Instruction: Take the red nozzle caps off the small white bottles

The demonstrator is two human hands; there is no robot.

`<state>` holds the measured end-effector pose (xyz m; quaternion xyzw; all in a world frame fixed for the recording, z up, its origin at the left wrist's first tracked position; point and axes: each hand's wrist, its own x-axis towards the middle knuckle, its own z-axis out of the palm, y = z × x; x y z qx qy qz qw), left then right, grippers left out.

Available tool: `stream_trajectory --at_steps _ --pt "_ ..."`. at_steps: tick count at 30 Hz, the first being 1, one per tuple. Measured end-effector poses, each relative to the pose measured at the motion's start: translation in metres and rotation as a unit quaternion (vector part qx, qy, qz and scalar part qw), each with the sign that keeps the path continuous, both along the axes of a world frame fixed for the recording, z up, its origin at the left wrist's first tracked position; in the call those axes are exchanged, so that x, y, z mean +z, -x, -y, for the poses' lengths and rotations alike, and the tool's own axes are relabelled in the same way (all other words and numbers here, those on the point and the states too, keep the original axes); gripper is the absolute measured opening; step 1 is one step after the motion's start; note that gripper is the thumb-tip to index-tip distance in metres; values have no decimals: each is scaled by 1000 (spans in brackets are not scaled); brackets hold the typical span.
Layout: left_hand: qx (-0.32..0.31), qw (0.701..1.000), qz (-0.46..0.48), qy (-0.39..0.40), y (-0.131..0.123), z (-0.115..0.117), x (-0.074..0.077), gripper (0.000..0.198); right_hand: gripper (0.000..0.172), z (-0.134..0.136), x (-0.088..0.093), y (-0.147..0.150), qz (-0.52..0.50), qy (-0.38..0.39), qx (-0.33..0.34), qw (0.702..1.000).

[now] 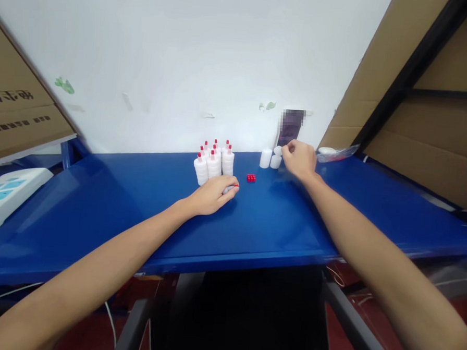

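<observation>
My left hand (213,196) is closed low over the table, beside the front of a group of squeeze bottles. Between its thumb and fingers shows a small, pale, red-tipped thing (229,189); most of it is hidden, and its kind is unclear. Several white squeeze bottles (213,166) with red-tipped nozzles stand upright close together behind that hand. My right hand (301,159) is closed in a pinch at the back right. A white rounded piece (278,150) is at its fingertips, above a short white container (275,162). Another white container (265,158) stands just left of it.
Small red pieces (251,178) sit in a tight block on the blue table (278,219) between my hands. Against the wall leans a dark, blurred-out item (291,127). A clear plastic bag (338,155) lies at the right; a white device (11,194) is at the left.
</observation>
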<state>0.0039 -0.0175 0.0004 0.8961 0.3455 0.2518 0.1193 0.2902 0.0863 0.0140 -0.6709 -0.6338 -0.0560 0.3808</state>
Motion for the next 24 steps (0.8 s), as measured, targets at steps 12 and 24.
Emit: stream_trajectory --at_steps 12,24 --pt "18 999 -9 26 1 2 0 25 30 2 5 3 2 -17 29 999" --pt "52 996 70 31 2 -4 -9 58 32 85 18 86 69 75 409 907"
